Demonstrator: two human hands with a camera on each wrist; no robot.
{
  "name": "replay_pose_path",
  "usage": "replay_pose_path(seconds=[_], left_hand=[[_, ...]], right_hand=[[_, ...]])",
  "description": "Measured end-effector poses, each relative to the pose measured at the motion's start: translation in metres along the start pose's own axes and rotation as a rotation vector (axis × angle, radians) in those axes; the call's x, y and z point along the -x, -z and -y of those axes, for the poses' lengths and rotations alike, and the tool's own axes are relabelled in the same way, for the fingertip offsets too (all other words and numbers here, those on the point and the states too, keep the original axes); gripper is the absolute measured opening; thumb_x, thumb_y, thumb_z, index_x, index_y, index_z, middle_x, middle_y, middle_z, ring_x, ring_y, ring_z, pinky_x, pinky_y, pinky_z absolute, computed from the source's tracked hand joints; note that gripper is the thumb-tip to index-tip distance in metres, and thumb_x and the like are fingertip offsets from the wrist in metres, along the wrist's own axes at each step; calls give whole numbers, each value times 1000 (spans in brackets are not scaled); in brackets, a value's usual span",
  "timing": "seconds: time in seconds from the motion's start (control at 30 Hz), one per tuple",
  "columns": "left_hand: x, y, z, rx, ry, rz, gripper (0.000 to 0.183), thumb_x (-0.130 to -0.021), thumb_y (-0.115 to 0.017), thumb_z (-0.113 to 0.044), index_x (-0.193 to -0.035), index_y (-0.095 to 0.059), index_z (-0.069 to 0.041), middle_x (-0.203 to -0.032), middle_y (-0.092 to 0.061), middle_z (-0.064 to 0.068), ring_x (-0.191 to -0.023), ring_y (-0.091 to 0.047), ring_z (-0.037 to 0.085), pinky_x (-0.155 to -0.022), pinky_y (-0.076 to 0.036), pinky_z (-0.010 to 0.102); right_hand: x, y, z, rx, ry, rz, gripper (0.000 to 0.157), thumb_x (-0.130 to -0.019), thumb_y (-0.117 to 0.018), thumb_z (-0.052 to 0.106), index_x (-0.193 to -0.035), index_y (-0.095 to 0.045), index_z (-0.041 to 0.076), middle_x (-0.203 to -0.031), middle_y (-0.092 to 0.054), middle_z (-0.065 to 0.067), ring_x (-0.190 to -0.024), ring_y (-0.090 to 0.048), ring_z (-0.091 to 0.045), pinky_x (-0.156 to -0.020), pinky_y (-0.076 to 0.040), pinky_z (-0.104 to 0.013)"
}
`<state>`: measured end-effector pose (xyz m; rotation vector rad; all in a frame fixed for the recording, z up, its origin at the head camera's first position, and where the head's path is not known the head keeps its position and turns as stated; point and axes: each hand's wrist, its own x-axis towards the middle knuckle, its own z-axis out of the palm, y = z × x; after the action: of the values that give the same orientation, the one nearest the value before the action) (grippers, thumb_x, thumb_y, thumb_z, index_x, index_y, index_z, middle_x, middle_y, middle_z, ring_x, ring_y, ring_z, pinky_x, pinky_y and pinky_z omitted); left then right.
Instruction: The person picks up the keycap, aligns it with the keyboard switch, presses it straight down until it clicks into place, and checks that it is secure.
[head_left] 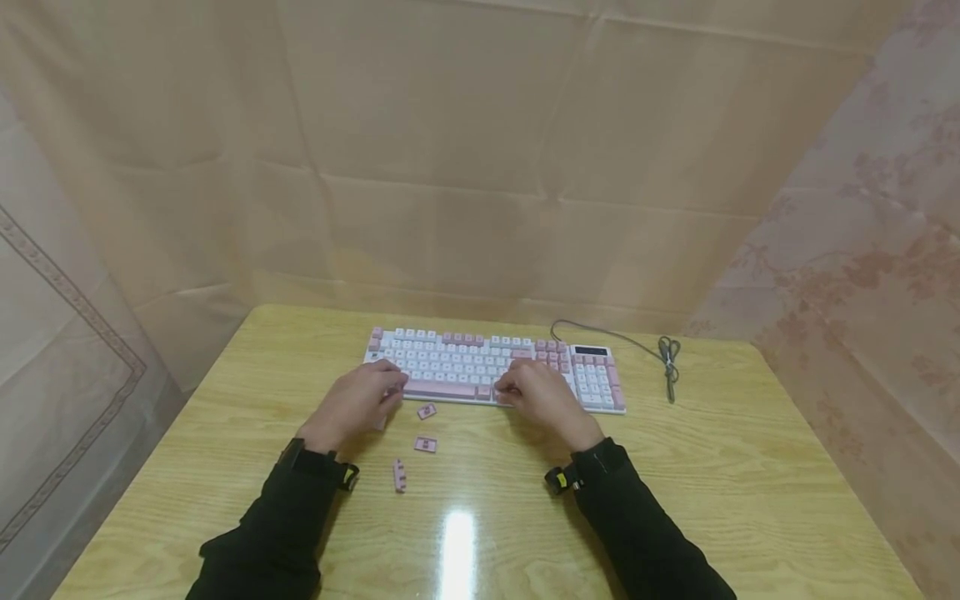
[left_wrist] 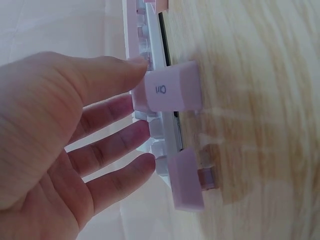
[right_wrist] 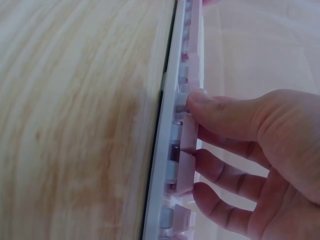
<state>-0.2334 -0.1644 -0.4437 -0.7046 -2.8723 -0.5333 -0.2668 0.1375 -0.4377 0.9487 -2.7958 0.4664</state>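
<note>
A white and pink keyboard (head_left: 442, 367) lies near the back of a wooden table. Just in front of its left end, my left hand (head_left: 358, 398) pinches a pink keycap (left_wrist: 172, 89) between thumb and index finger, its printed face toward the left wrist camera. The other fingers spread near the white keys. Right of the pink space bar (head_left: 438, 389), my right hand (head_left: 542, 393) has thumb and index finger closed over a bottom-row keycap, mostly hidden by the thumb. Its other fingertips touch pink keycaps (right_wrist: 186, 172) beside it.
Loose pink keycaps lie on the table: one (head_left: 427, 411) before the space bar, another (head_left: 426, 445) nearer, a longer one (head_left: 400, 476) nearest, and one (left_wrist: 186, 180) under the left hand. A tied cable (head_left: 669, 367) rests right of the keyboard. Cloth (head_left: 480, 167) hangs behind.
</note>
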Motion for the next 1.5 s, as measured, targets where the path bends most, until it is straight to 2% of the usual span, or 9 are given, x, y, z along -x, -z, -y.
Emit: replay_pose_path(seconds=[0.4,0.67,0.93,1.17,1.33,1.5], left_hand=[[0,-2,0,-32,-11,-19,40,-79,-74,-10,-118,-66,-10,-112,-63,5,-104,-58,23,-89,-45,41],[1,0,-1,-7,3,-7,40,-79,-74,-10,-119,-66,-10,-113,-63,5,-105,-58,23,-90,-45,41],[1,1,0,-8,-8,-10,39,-81,-73,-13,-119,-66,-9,-114,-63,5,-106,-57,24,-90,-45,41],[1,1,-1,-14,-7,-7,38,-81,-73,-14,-119,-66,-9,-114,-63,5,-106,-57,23,-91,-44,41],[1,0,0,-13,-14,-14,36,-82,-72,-14,-118,-66,-9,-113,-63,5,-105,-58,23,-90,-45,41],[1,-1,1,-10,-14,-13,37,-82,-71,-14,-118,-66,-9,-114,-63,6,-106,-58,23,-90,-45,41]], right_hand=[[-1,1,-1,-5,-2,13,15,-80,-74,16,-95,-76,15,-88,-69,3,-79,-60,-9,-71,-48,-25],[-1,1,-6,-78,-5,50,16,-81,-72,17,-97,-74,13,-91,-70,1,-81,-62,-10,-73,-50,-26],[-2,2,-8,-96,26,25,14,-82,-71,14,-96,-75,11,-90,-71,-1,-79,-63,-10,-72,-50,-26],[-2,1,-7,-111,12,26,15,-82,-72,15,-96,-75,10,-88,-70,-1,-77,-62,-9,-70,-50,-25],[-1,2,-2,-51,8,25,14,-81,-73,16,-94,-75,11,-87,-69,1,-78,-61,-10,-71,-50,-25],[0,3,-1,17,48,21,14,-82,-72,15,-95,-75,13,-87,-68,3,-80,-60,-11,-73,-48,-28]])
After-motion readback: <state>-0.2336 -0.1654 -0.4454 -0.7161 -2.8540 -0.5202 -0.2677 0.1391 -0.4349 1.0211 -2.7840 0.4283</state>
